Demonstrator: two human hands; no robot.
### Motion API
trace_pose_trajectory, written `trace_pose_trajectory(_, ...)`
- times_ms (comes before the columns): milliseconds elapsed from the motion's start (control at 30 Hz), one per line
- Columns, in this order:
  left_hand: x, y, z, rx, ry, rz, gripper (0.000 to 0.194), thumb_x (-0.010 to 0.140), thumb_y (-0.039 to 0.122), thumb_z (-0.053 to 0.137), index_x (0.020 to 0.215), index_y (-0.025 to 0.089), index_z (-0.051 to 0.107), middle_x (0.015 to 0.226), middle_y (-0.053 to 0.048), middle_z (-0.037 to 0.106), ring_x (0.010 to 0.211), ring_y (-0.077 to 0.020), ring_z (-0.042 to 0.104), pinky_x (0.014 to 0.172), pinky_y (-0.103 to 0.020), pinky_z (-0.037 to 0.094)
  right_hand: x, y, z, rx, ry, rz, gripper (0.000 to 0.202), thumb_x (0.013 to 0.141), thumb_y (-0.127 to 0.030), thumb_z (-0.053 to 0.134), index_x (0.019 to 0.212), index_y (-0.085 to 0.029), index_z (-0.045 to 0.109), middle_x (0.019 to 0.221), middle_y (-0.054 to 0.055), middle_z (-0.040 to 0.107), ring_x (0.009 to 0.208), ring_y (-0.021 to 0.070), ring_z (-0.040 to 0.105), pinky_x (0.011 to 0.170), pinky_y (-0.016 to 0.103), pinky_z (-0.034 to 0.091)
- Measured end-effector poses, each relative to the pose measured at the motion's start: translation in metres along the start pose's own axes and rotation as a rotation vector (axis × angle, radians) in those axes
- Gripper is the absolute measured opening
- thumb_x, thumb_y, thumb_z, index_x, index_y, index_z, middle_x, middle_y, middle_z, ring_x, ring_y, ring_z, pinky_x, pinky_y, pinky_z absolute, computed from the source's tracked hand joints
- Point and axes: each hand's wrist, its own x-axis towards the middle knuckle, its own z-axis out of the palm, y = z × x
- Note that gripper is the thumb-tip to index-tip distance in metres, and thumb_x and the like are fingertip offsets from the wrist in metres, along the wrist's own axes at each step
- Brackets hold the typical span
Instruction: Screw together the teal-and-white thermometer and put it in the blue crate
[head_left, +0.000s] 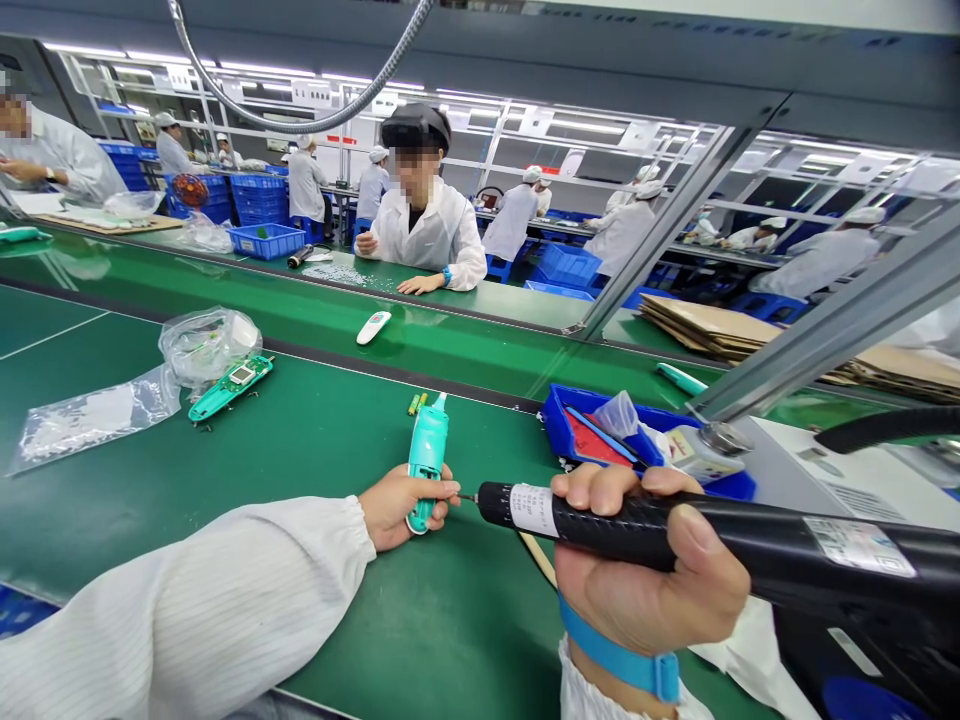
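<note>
My left hand is closed round the lower end of a teal handheld device, which stands nearly upright in view with its pointed tip away from me and a dark opening on its near part. Wrapped round a black electric screwdriver is my right hand, with a blue band at the wrist. The screwdriver lies level and its thin bit reaches the left hand's fingertips beside the device. Whether a screw is on the bit cannot be made out. Two small batteries lie just behind the device.
Left: an opened teal housing with circuit board and clear plastic bags. Right: a blue tray with tools and a bottle. A white device lies on the green conveyor. A person sits opposite; a metal post slants at right.
</note>
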Motion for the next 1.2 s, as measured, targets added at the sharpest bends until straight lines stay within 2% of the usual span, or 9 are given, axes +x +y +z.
trace_pose_trajectory(400,0.003,0.0,-0.006,-0.006,-0.059,-0.032,0.025,0.061,0.012,0.068,0.077,0.012,0.049,0.061,-0.002,0.054,0.042,-0.0038,0.043,0.038,-0.015,0.027,0.0,-0.002,0.003,0.009,0.006,0.013,0.016,0.062,-0.035,0.06,0.068,-0.021,0.053,0.048,-0.003,0.05,0.046,0.0127,0.043,0.049,0.027,0.04)
trace_pose_trajectory(700,0.002,-0.001,-0.004,-0.015,-0.04,-0.041,0.025,0.06,0.012,0.067,0.077,0.013,0.048,0.06,-0.002,0.055,0.041,-0.0039,0.042,0.038,-0.016,0.026,-0.002,-0.004,0.005,0.006,0.013,0.004,0.021,0.062,-0.037,0.062,0.07,-0.021,0.051,0.048,-0.004,0.049,0.047,0.0124,0.043,0.051,0.027,0.04)
trace_pose_trajectory(833,0.002,-0.004,-0.002,0.001,-0.042,-0.023,0.027,0.059,0.014,0.068,0.076,0.014,0.046,0.057,0.0,0.053,0.04,-0.0035,0.041,0.038,-0.016,0.024,-0.002,-0.006,0.003,0.005,-0.007,-0.001,0.019,0.066,-0.035,0.059,0.073,-0.021,0.049,0.05,-0.004,0.049,0.049,0.0124,0.044,0.051,0.027,0.04)
trace_pose_trajectory(1000,0.003,-0.011,0.0,0.008,0.015,-0.01,0.033,0.059,0.019,0.069,0.082,0.014,0.045,0.058,0.001,0.053,0.041,-0.0031,0.039,0.039,-0.016,0.023,-0.005,-0.004,-0.001,0.035,0.001,-0.024,0.014,0.071,-0.033,0.053,0.076,-0.021,0.047,0.052,-0.004,0.047,0.05,0.0116,0.044,0.051,0.026,0.04)
trace_pose_trajectory(1200,0.003,-0.014,0.002,0.049,0.044,-0.015,0.039,0.058,0.022,0.071,0.086,0.014,0.044,0.057,0.002,0.052,0.041,-0.003,0.038,0.04,-0.017,0.021,-0.007,-0.002,-0.004,0.063,0.01,0.015,0.012,0.074,-0.033,0.052,0.077,-0.022,0.046,0.054,-0.004,0.046,0.051,0.0112,0.043,0.05,0.025,0.039)
